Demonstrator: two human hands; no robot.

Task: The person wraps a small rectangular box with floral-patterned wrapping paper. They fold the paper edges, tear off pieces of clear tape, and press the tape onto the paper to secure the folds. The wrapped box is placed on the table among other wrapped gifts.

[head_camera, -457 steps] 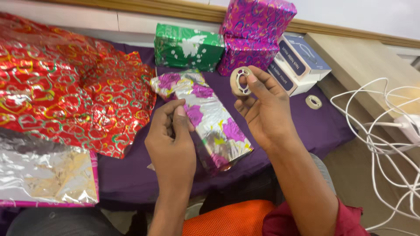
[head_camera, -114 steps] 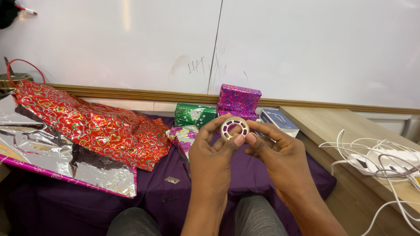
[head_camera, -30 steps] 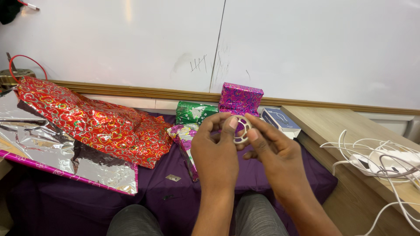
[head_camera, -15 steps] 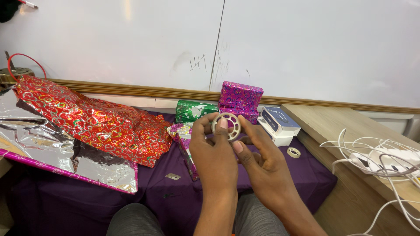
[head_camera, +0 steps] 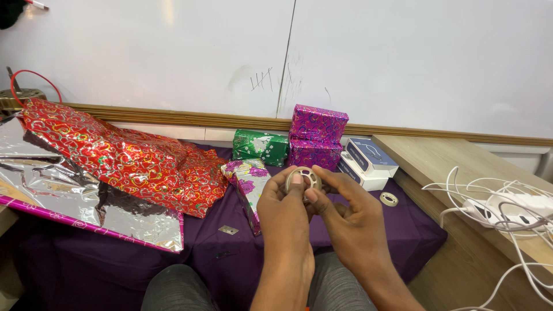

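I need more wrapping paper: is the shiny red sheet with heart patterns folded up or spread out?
Spread out. The shiny red heart-patterned sheet lies open and crumpled across the purple cloth, partly overlapping a silver foil sheet.

Against the wall, a green wrapped box (head_camera: 260, 147) beside two stacked magenta wrapped boxes (head_camera: 317, 136), white-and-blue cartons (head_camera: 367, 162) to their right, a silver-floral parcel (head_camera: 249, 184) in front.

The scene is bright and evenly lit, with soft, weak shadows. A pale streak of glare runs down the whiteboard (head_camera: 173, 52) at the upper left of the frame. The silver foil sheet (head_camera: 69, 196) and red foil paper (head_camera: 127, 161) at left throw sharp glints. Focus is crisp across the middle; straight lines bow slightly toward the edges.
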